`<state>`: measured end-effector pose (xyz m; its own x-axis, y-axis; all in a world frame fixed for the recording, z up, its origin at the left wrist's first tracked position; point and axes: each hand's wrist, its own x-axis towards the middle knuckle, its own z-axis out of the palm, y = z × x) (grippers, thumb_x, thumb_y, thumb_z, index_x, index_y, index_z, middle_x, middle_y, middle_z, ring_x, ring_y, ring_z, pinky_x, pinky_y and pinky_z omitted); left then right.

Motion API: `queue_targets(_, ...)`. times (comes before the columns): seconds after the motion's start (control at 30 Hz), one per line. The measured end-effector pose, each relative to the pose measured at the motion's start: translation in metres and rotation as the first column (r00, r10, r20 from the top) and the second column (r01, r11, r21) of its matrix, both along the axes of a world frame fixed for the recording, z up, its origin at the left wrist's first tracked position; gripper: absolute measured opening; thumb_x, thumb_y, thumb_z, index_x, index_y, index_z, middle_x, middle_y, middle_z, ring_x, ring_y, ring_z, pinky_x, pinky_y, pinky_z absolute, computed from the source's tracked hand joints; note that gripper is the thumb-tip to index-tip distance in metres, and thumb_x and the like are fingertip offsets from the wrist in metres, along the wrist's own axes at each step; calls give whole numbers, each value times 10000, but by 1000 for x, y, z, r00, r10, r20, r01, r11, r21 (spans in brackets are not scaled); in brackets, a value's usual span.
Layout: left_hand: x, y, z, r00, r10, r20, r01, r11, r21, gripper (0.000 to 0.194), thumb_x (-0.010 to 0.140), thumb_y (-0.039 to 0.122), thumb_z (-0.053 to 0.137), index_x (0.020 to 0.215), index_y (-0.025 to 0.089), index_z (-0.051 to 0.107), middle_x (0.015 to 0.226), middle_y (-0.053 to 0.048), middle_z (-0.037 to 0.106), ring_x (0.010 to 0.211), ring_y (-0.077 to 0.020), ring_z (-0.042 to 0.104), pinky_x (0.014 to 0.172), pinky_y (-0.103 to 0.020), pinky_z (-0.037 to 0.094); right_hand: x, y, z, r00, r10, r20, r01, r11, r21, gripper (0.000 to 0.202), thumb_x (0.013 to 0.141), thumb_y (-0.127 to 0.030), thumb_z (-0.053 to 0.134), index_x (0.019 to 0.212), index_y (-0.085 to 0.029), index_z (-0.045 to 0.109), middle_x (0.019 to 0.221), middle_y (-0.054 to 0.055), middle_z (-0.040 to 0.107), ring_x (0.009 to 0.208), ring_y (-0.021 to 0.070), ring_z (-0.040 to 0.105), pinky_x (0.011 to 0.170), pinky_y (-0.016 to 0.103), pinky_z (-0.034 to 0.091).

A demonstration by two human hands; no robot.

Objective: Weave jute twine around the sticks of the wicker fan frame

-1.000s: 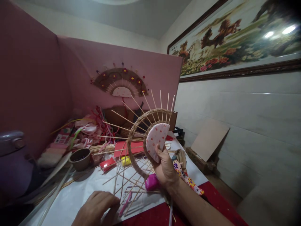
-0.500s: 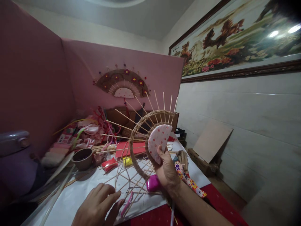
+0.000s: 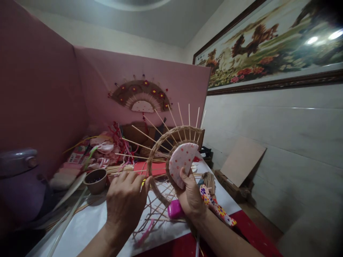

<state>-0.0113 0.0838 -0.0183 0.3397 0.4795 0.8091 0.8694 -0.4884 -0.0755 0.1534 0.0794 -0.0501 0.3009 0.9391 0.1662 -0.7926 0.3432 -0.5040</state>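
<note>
My right hand [image 3: 193, 200] holds a half-made fan by its base, thumb pressed on the spotted pale half-round panel [image 3: 182, 160]. Thin wooden sticks spread out from the panel, and a band of brown twine [image 3: 158, 145] is woven across them in an arc. At the fan's left edge, my left hand [image 3: 125, 201] is closed, its fingers curled beside the twine band. A loose strand of twine hangs below its thumb; the exact pinch is hidden. Just under the fan, near my right wrist, lies a shiny magenta block [image 3: 175, 209].
Loose sticks and a pink fuzzy strip [image 3: 144, 233] lie on the white table cover [image 3: 88, 221]. A brown pot [image 3: 95, 181] stands left, before heaped ribbons and fabric [image 3: 103, 144]. Flower-patterned cloth [image 3: 217, 206] lies right. A finished fan [image 3: 142, 89] hangs on the pink panel.
My left hand has risen and moved right from low over the table to the fan's left edge, its fingers closing there. My right hand still holds the fan, nearly in place.
</note>
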Motion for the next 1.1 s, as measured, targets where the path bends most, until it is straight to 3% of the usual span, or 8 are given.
queue_targets(0.27, -2, 6, -4, 975, -211, 77, 211, 977, 10, 155, 837, 168, 470, 754, 139, 598, 728, -83, 629, 761, -242, 562, 700, -385, 428, 3, 4, -5, 999, -22, 37, 21, 999, 24, 497, 747, -205, 650, 1194, -320, 464, 1014, -4, 663, 913, 155, 627, 821, 368, 513)
queue_targets(0.47, -2, 0, -21, 949, -283, 141, 285, 959, 5, 151, 859, 142, 434, 855, 146, 585, 725, -63, 622, 673, -195, 559, 635, -320, 430, 2, 8, -11, 997, -50, 59, 49, 999, 11, 481, 741, -230, 649, 1182, -316, 476, 1047, -2, 650, 935, 156, 618, 819, 359, 515)
queue_targets(0.63, -10, -4, -30, 979, -203, 25, 201, 978, 63, 195, 833, 138, 483, 990, 160, 598, 709, -44, 630, 614, -185, 553, 588, -298, 401, 4, 8, -9, 999, -16, 44, 16, 1000, 8, 451, 742, -205, 644, 1156, -306, 495, 977, -10, 672, 891, 145, 631, 809, 350, 518)
queue_targets(0.83, -23, -11, -23, 992, -31, -124, 47, 991, 126, 214, 803, 150, 513, 940, 227, 658, 616, -3, 602, 490, -163, 510, 491, -279, 334, 7, 11, -9, 1000, -20, 4, 20, 999, -36, 366, 718, -208, 673, 1055, -289, 555, 932, -38, 688, 859, 129, 641, 796, 320, 524)
queue_targets(0.93, -30, -9, -20, 992, -57, -114, 57, 998, 1, 223, 810, 152, 487, 917, 241, 662, 622, 0, 590, 509, -169, 522, 493, -282, 338, 10, 14, -10, 1000, -11, 1, 11, 999, -33, 365, 717, -206, 676, 1057, -269, 562, 934, -23, 695, 850, 128, 646, 789, 304, 526)
queue_targets(1.0, -35, -5, -18, 988, -153, 11, 153, 975, -159, 218, 833, 190, 462, 918, 233, 657, 683, -14, 613, 589, -175, 563, 532, -281, 375, 12, 15, -10, 1000, -20, -4, 19, 999, -37, 382, 711, -198, 678, 1068, -265, 561, 926, -16, 700, 841, 137, 650, 757, 305, 537)
queue_targets(1.03, -37, -2, -17, 970, -211, 118, 235, 939, -252, 216, 842, 219, 456, 924, 229, 656, 729, -22, 633, 639, -176, 582, 563, -281, 399, 14, 16, -9, 1000, -29, -9, 28, 999, -43, 384, 707, -193, 679, 1065, -265, 563, 913, -18, 703, 828, 141, 654, 733, 307, 544)
queue_targets(1.1, -43, 4, -15, 879, -271, 391, 431, 804, -411, 224, 839, 284, 469, 933, 218, 661, 807, -38, 667, 719, -175, 601, 624, -280, 438, 17, 17, -7, 999, -49, -19, 47, 997, -63, 370, 696, -184, 681, 1041, -265, 575, 874, -26, 710, 793, 142, 659, 690, 306, 553)
